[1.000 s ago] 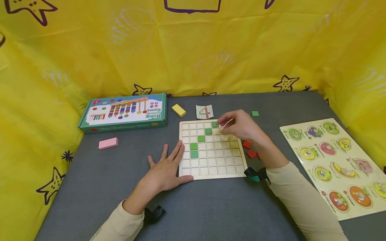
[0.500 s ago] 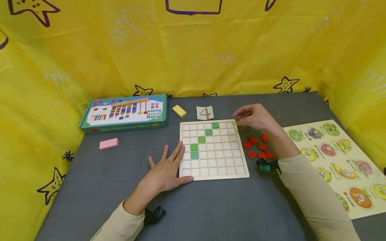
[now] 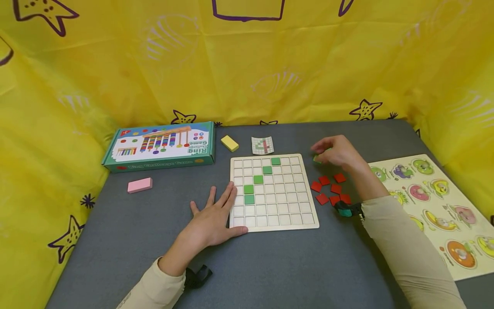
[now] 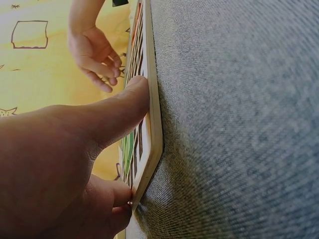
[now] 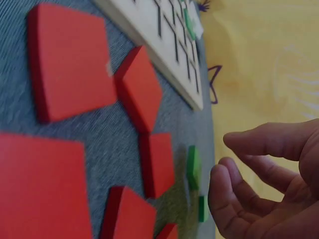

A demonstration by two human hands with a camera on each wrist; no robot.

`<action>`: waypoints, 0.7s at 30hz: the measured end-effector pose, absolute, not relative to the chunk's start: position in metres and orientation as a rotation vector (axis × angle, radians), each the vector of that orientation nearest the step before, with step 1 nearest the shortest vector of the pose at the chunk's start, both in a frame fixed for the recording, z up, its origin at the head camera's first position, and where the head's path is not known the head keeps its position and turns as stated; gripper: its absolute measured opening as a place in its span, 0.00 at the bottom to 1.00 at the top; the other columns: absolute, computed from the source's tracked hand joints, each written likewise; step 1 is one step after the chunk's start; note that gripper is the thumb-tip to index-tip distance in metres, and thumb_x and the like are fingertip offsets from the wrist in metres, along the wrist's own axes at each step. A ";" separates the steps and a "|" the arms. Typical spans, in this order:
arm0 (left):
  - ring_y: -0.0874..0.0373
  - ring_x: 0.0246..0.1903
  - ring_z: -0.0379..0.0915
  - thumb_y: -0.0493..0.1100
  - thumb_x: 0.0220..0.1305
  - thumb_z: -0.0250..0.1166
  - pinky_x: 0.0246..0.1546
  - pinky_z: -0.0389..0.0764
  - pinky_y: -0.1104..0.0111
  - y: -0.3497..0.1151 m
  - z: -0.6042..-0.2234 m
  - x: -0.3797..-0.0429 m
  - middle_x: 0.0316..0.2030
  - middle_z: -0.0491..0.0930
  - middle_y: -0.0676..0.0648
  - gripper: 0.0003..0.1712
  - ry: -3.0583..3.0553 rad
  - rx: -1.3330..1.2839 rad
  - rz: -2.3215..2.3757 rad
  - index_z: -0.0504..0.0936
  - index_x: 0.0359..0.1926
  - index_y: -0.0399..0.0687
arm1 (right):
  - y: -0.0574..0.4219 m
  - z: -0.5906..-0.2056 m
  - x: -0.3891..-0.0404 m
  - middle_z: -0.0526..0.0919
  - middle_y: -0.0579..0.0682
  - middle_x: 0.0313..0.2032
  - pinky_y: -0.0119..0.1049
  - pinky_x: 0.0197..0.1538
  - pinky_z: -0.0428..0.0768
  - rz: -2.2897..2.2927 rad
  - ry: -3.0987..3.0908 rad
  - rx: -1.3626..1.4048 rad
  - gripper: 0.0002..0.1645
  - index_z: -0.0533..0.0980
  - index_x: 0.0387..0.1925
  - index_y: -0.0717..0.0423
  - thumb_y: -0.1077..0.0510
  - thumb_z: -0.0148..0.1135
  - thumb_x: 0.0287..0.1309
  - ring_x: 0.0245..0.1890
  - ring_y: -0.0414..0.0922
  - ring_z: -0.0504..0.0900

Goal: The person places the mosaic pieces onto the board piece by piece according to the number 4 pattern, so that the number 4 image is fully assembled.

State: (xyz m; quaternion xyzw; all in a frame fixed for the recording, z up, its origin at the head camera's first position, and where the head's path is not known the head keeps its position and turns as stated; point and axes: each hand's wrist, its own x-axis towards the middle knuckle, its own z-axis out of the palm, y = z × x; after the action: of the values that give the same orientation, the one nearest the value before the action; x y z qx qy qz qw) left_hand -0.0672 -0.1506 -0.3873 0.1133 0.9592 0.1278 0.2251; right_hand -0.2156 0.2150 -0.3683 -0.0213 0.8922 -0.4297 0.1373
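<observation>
My left hand point(image 3: 210, 223) lies with spread fingers at the left edge of a wooden grid board point(image 3: 279, 219), its fingertips and thumb touching the frame. In the left wrist view, the thumb point(image 4: 117, 112) rests on the board's rim. Several green square tiles point(image 3: 257, 179) sit in the board's cells in a stepped diagonal line. My right hand point(image 3: 337, 152) hovers beyond the board's right back corner, close over a green tile point(image 3: 317, 159) it partly covers. In the right wrist view, thumb and fingers are parted with nothing between them, near two green tiles, the closer one point(image 5: 194, 168) standing out.
Loose red tiles point(image 3: 335, 188) lie right of the board. A small pattern card point(image 3: 262, 146) and a yellow block point(image 3: 229, 143) are behind it. At left are a game box point(image 3: 158, 146) and a pink block point(image 3: 140, 185); at right, a fruit puzzle board point(image 3: 424, 189).
My right hand has moved from over the board's back row to the right, past the corner, leaving the green tile there in its cell. My left hand has stayed in place.
</observation>
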 end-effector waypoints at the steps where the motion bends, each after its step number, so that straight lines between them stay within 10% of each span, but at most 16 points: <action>1: 0.36 0.83 0.28 0.76 0.61 0.65 0.63 0.37 0.16 -0.150 -0.387 -0.067 0.85 0.31 0.57 0.65 2.646 0.313 0.351 0.40 0.85 0.59 | 0.216 -0.369 -0.215 0.83 0.66 0.51 0.36 0.40 0.84 -1.244 2.575 -0.053 0.23 0.81 0.57 0.69 0.68 0.68 0.60 0.35 0.46 0.84; 21: 0.36 0.83 0.28 0.76 0.62 0.65 0.63 0.37 0.16 -0.151 -0.387 -0.067 0.84 0.30 0.57 0.65 2.644 0.314 0.355 0.40 0.85 0.59 | 0.220 -0.382 -0.223 0.86 0.53 0.36 0.35 0.31 0.77 -0.971 2.758 -0.014 0.21 0.86 0.47 0.63 0.67 0.71 0.46 0.33 0.48 0.79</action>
State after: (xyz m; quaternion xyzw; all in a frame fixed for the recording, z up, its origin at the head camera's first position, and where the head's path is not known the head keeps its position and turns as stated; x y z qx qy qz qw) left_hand -0.0671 -0.1508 -0.3867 0.1139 0.9589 0.1287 0.2259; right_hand -0.2227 0.2201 -0.3823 -0.0046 0.9376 -0.3303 0.1087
